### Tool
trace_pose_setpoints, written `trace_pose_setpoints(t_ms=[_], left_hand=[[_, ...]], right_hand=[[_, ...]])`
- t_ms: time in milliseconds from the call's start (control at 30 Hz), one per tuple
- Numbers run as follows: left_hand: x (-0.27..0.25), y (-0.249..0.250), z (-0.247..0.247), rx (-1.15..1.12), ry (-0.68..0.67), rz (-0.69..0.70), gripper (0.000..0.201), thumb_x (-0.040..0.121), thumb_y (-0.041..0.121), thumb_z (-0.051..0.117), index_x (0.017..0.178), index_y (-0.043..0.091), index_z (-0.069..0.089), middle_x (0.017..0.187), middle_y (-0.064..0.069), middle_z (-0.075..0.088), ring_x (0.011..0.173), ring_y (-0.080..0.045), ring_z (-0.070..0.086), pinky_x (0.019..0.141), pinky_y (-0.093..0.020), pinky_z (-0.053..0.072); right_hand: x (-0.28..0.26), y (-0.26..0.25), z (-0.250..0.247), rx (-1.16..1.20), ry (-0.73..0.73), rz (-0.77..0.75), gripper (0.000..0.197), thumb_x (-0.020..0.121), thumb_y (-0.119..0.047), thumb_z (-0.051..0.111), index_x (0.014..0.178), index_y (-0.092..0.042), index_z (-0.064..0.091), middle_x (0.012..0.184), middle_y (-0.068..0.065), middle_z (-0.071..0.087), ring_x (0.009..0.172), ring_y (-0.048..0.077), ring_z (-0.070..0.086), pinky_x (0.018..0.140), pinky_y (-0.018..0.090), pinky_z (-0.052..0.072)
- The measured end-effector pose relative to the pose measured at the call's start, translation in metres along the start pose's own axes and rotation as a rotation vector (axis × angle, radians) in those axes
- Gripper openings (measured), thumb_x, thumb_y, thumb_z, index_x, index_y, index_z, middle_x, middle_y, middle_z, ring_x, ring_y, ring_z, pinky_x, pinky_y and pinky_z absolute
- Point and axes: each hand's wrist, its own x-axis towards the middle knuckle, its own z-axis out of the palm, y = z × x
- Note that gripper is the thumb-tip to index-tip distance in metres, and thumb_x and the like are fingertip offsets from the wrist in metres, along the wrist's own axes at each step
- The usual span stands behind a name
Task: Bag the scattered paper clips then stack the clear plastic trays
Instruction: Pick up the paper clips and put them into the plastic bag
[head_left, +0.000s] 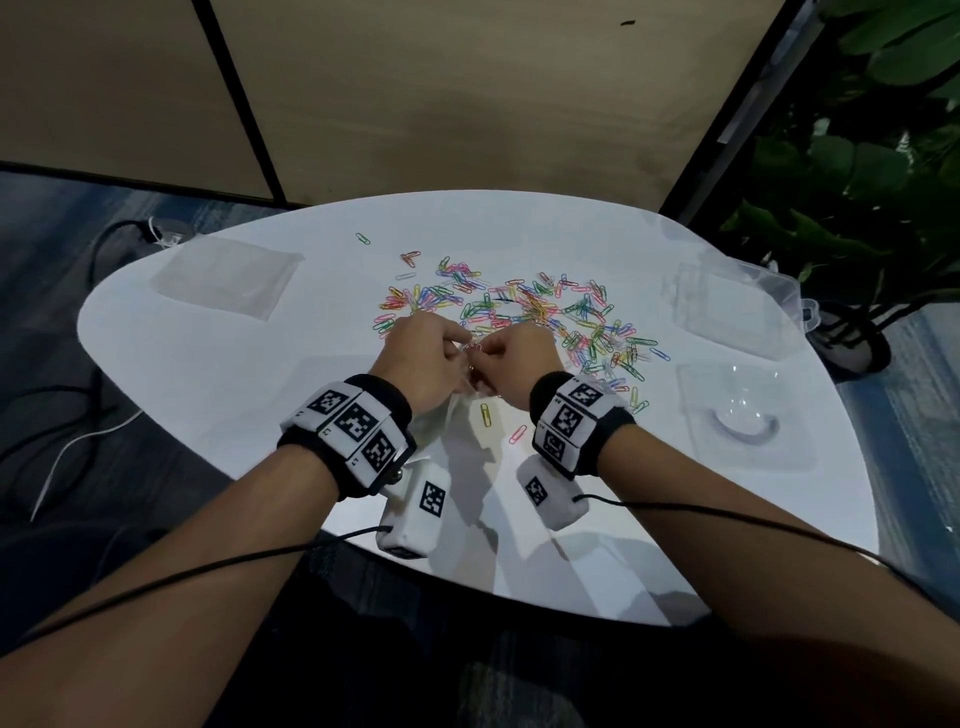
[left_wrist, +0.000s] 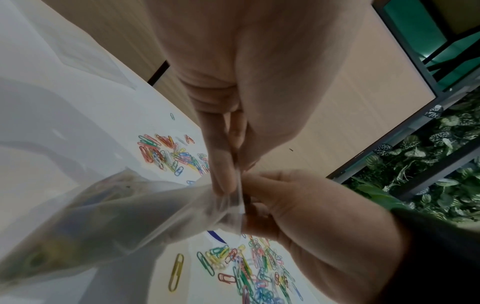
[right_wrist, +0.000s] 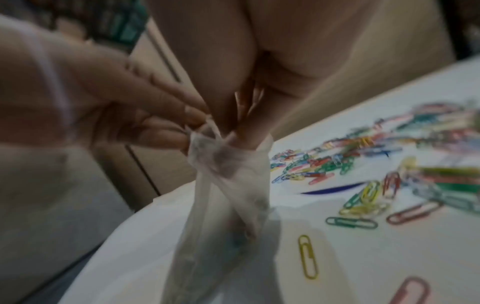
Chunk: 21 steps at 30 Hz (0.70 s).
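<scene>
Bag (right_wrist: 228, 185) work was the step in hand, and I judged it only part done: most clips (head_left: 524, 312) still lay spread over the table (head_left: 208, 364) from about ten o'clock round to three o'clock of my hands. I had the left hand (head_left: 421, 364) and right hand (head_left: 514, 369) almost touching, each pinching the clear bag's mouth between thumb and fingertips, the bag hanging down from them toward six o'clock with its bottom near the table edge. In the left wrist view a few clips showed faintly through the film, though how many I could not tell. To do this well I reckoned I should part the two lips of the mouth rather than pull both together, keep one pinch fixed as the anchor and let the other hand go for clips in small bunches, since thin film would likely collapse shut once let go. Loose ones, such as the yellow clip (right_wrist: 307, 257) at five o'clock of the bag, I thought better swept toward the heap first. A spare bag (head_left: 228, 278) lay flat at ten o'clock. Trays (head_left: 737, 410) waited at three o'clock, unstacked, with a clear box (head_left: 743, 306) beyond them at two o'clock.
</scene>
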Motion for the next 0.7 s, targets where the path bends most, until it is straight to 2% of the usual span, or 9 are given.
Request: trace_pose_setpoints(t_ms=[133, 200, 267, 333, 400, 467, 500, 600, 700], left_hand=[[0.001, -0.002, 0.000, 0.011, -0.032, -0.008, 0.031, 0.093, 0.002, 0.063, 0.123, 0.007, 0.071, 0.091, -0.011, 0.077, 0.069, -0.016, 0.073, 0.075, -0.026, 0.061], [0.001, -0.003, -0.003, 0.010, -0.037, -0.010, 0.031, 0.093, 0.001, 0.061, 0.122, 0.007, 0.071, 0.088, -0.011, 0.077, 0.066, -0.014, 0.072, 0.070, -0.022, 0.059], [0.000, -0.004, -0.007, 0.019, -0.019, -0.018, 0.031, 0.093, 0.001, 0.060, 0.121, 0.009, 0.071, 0.088, -0.008, 0.075, 0.064, -0.012, 0.070, 0.064, -0.019, 0.054], [-0.001, -0.007, -0.011, 0.015, 0.006, -0.042, 0.031, 0.093, 0.001, 0.060, 0.121, 0.009, 0.070, 0.091, -0.008, 0.074, 0.068, -0.017, 0.073, 0.067, -0.025, 0.057], [0.000, -0.011, -0.015, 0.006, 0.014, -0.061, 0.031, 0.093, 0.001, 0.061, 0.122, 0.009, 0.071, 0.092, -0.010, 0.075, 0.073, -0.021, 0.075, 0.077, -0.033, 0.063], [0.002, -0.014, -0.019, 0.006, 0.021, -0.059, 0.032, 0.093, 0.001, 0.060, 0.122, 0.008, 0.070, 0.095, -0.011, 0.075, 0.073, -0.023, 0.076, 0.080, -0.035, 0.063], [0.002, -0.015, -0.020, 0.014, 0.025, -0.053, 0.032, 0.093, 0.001, 0.059, 0.122, 0.007, 0.070, 0.096, -0.012, 0.075, 0.071, -0.023, 0.076, 0.080, -0.033, 0.063], [0.000, -0.014, -0.023, 0.039, 0.023, -0.045, 0.032, 0.093, 0.001, 0.059, 0.122, 0.006, 0.069, 0.095, -0.011, 0.076, 0.069, -0.022, 0.076, 0.080, -0.032, 0.062], [-0.001, -0.012, -0.024, 0.036, 0.019, -0.056, 0.033, 0.091, 0.002, 0.061, 0.122, 0.006, 0.070, 0.095, -0.011, 0.076, 0.073, -0.024, 0.076, 0.085, -0.037, 0.062]], right_hand=[[-0.005, -0.006, -0.004, -0.240, -0.202, -0.126, 0.023, 0.087, -0.002, 0.060, 0.098, -0.012, 0.077, 0.091, 0.003, 0.074, 0.077, 0.014, 0.061, 0.076, 0.025, 0.050], [-0.006, -0.008, -0.012, -0.176, -0.247, -0.126, 0.029, 0.083, 0.004, 0.061, 0.103, -0.012, 0.076, 0.095, 0.002, 0.075, 0.077, 0.011, 0.065, 0.074, 0.023, 0.051], [-0.007, -0.007, -0.023, 0.019, -0.140, -0.067, 0.028, 0.085, 0.007, 0.054, 0.095, -0.007, 0.076, 0.084, 0.005, 0.075, 0.069, 0.015, 0.071, 0.069, 0.029, 0.060], [-0.003, 0.006, -0.029, 0.078, 0.011, -0.036, 0.029, 0.090, 0.005, 0.048, 0.087, -0.006, 0.074, 0.079, 0.006, 0.073, 0.068, 0.017, 0.071, 0.074, 0.037, 0.062], [-0.003, 0.022, -0.028, -0.210, -0.002, -0.151, 0.030, 0.094, -0.003, 0.047, 0.101, -0.014, 0.074, 0.108, 0.006, 0.072, 0.093, 0.018, 0.067, 0.092, 0.038, 0.055], [-0.011, 0.045, -0.014, -0.586, -0.255, -0.323, 0.036, 0.099, -0.016, 0.044, 0.133, -0.019, 0.057, 0.147, 0.006, 0.049, 0.128, 0.024, 0.050, 0.111, 0.041, 0.040], [-0.015, 0.061, -0.005, -0.753, -0.374, -0.428, 0.044, 0.100, -0.020, 0.043, 0.144, -0.019, 0.044, 0.156, 0.007, 0.034, 0.139, 0.027, 0.038, 0.114, 0.043, 0.034], [-0.019, 0.102, 0.010, -1.042, -0.434, -0.631, 0.057, 0.102, -0.029, 0.034, 0.155, -0.021, 0.014, 0.164, 0.006, 0.009, 0.149, 0.032, 0.018, 0.118, 0.050, 0.025], [-0.005, 0.121, 0.000, -1.083, -0.277, -0.577, 0.058, 0.103, -0.029, 0.030, 0.156, -0.022, 0.007, 0.164, 0.005, 0.008, 0.150, 0.035, 0.013, 0.118, 0.056, 0.021]])
